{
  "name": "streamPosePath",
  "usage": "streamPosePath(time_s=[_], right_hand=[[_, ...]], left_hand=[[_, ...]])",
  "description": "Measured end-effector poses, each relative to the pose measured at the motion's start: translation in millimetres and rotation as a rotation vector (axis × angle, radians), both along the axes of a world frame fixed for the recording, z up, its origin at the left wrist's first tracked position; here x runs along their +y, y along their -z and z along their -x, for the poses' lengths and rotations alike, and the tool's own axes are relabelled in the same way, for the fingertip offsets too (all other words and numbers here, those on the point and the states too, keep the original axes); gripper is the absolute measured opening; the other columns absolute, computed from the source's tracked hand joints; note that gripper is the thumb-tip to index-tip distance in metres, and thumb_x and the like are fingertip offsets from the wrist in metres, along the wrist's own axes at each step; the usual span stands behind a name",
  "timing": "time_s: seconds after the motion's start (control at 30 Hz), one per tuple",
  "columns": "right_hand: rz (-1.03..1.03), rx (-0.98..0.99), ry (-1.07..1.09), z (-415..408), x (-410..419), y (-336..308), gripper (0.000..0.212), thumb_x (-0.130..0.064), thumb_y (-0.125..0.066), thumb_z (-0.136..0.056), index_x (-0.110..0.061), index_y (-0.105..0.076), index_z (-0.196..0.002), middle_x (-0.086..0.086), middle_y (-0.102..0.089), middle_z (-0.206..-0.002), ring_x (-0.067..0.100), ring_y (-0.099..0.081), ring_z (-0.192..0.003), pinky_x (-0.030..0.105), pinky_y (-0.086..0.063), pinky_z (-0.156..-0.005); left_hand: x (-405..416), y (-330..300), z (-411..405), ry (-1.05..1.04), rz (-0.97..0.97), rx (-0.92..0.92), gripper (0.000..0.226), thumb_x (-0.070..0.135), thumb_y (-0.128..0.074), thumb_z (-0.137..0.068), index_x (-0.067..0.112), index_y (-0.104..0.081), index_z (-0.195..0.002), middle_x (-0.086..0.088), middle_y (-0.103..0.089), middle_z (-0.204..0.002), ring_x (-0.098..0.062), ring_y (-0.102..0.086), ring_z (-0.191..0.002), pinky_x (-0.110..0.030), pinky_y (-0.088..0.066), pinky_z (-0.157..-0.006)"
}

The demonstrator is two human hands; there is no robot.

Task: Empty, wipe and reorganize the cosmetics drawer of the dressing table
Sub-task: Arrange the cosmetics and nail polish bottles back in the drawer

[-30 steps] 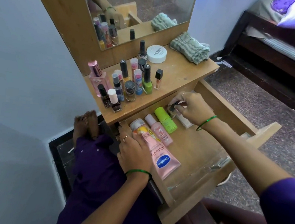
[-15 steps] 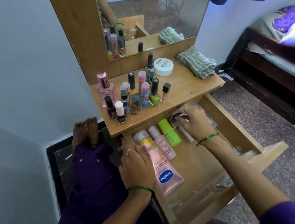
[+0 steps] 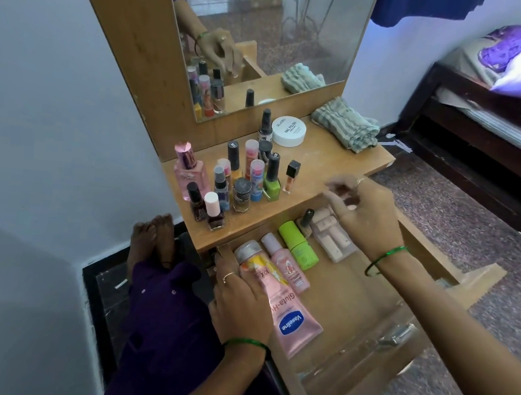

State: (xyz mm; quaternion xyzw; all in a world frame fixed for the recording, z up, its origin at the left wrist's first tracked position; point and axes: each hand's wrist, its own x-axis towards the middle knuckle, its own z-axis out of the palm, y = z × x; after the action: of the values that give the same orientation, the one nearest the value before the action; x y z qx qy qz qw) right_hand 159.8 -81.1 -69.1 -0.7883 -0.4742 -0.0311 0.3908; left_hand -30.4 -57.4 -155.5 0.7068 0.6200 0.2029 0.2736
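Observation:
The open wooden drawer (image 3: 354, 298) holds a pink Vaseline tube (image 3: 293, 320), a small pink bottle (image 3: 286, 266), a green bottle (image 3: 299, 247), a dark-capped nail polish bottle (image 3: 305, 221) standing upright, and a clear pack of beige tubes (image 3: 332, 239). My right hand (image 3: 364, 211) hovers, blurred, above the pack and the polish bottle, fingers loosely spread and holding nothing. My left hand (image 3: 238, 301) rests on the drawer's left wall, fingers lying against the tube's cap end.
Several nail polishes and a pink perfume bottle (image 3: 189, 170) crowd the dressing table top (image 3: 333, 165). A white jar (image 3: 288, 131) and a folded striped cloth (image 3: 345, 127) sit near the mirror (image 3: 265, 42). A bed (image 3: 494, 100) stands to the right.
My right hand let go of the dark-capped polish bottle in the drawer and rose up and away from it. The left hand stayed put.

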Motion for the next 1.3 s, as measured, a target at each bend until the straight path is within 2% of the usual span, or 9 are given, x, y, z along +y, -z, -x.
streamPosePath(time_s=[0.13,0.23,0.4,0.53,0.8,0.97,1.03,1.17,1.3], right_hand=[[0.036,0.131,-0.150,5,14,-34,0.042,-0.017,-0.070,-0.080,-0.019,-0.058,-0.120,-0.004,-0.062,-0.107,0.010,-0.055,-0.102,0.013,-0.045,-0.085],[0.106,0.042,-0.297,13,26,-54,0.050,-0.021,-0.070,-0.081,-0.023,-0.052,-0.127,-0.013,-0.056,-0.120,0.003,-0.047,-0.114,0.012,-0.033,-0.097],[0.235,-0.165,-0.344,21,50,-72,0.041,-0.027,-0.065,-0.084,-0.025,-0.057,-0.124,-0.005,-0.063,-0.118,0.018,-0.050,-0.117,0.034,-0.036,-0.099],[0.361,-0.225,-0.299,20,62,-71,0.031,-0.036,-0.063,-0.085,-0.034,-0.060,-0.116,-0.011,-0.067,-0.107,0.016,-0.052,-0.111,0.041,-0.036,-0.098],[0.339,-0.097,-0.242,20,61,-74,0.020,-0.027,-0.067,-0.080,-0.029,-0.067,-0.100,-0.014,-0.060,-0.083,0.011,-0.056,-0.093,0.046,-0.041,-0.093],[0.198,0.058,-0.208,16,38,-96,0.020,-0.013,-0.072,-0.077,-0.018,-0.069,-0.096,0.008,-0.067,-0.088,0.014,-0.059,-0.086,0.010,-0.040,-0.076],[0.130,0.128,-0.189,12,21,-105,0.021,-0.011,-0.073,-0.077,-0.018,-0.068,-0.096,0.005,-0.063,-0.081,0.008,-0.056,-0.079,0.003,-0.038,-0.069],[0.110,0.267,-0.179,6,-18,-106,0.021,-0.004,-0.071,-0.078,-0.013,-0.067,-0.097,-0.012,-0.060,-0.075,-0.003,-0.053,-0.067,0.008,-0.043,-0.065],[0.360,0.189,-0.129,2,-42,-69,0.018,-0.011,-0.070,-0.080,-0.021,-0.066,-0.094,-0.006,-0.068,-0.081,0.006,-0.062,-0.070,0.018,-0.051,-0.069]], left_hand=[[0,0,1,-0.016,0.007,-0.018,0.026,0.027,-0.035,-0.097,0.008,-0.052,-0.091,-0.009,-0.058,-0.080,-0.026,-0.060,-0.070,-0.044,-0.053,-0.066],[-1,0,1,-0.015,-0.006,-0.028,0.029,0.029,-0.033,-0.096,0.007,-0.052,-0.095,-0.009,-0.059,-0.081,-0.026,-0.061,-0.071,-0.045,-0.053,-0.067],[0,0,0,-0.014,0.012,-0.031,0.028,0.029,-0.034,-0.097,0.008,-0.052,-0.094,-0.004,-0.053,-0.078,-0.025,-0.060,-0.070,-0.045,-0.053,-0.067],[1,2,2,-0.010,0.006,-0.033,0.032,0.033,-0.030,-0.096,0.009,-0.052,-0.095,-0.003,-0.056,-0.077,-0.021,-0.061,-0.067,-0.044,-0.055,-0.065],[0,1,2,0.000,-0.010,-0.052,0.041,0.037,-0.025,-0.093,0.006,-0.052,-0.102,-0.011,-0.062,-0.082,-0.025,-0.063,-0.071,-0.045,-0.054,-0.066],[1,1,2,0.006,0.003,-0.038,0.041,0.036,-0.026,-0.092,0.006,-0.052,-0.104,-0.011,-0.062,-0.086,-0.025,-0.062,-0.076,-0.046,-0.053,-0.070],[1,2,2,0.005,-0.001,-0.047,0.040,0.035,-0.027,-0.093,0.006,-0.050,-0.108,-0.011,-0.063,-0.088,-0.026,-0.063,-0.076,-0.046,-0.054,-0.069],[1,4,2,0.003,-0.016,-0.077,0.036,0.032,-0.032,-0.096,0.006,-0.045,-0.118,-0.013,-0.064,-0.091,-0.028,-0.064,-0.078,-0.048,-0.054,-0.071],[1,2,1,0.009,-0.021,-0.079,0.039,0.029,-0.033,-0.096,0.003,-0.042,-0.124,-0.015,-0.063,-0.093,-0.030,-0.063,-0.081,-0.050,-0.053,-0.073]])
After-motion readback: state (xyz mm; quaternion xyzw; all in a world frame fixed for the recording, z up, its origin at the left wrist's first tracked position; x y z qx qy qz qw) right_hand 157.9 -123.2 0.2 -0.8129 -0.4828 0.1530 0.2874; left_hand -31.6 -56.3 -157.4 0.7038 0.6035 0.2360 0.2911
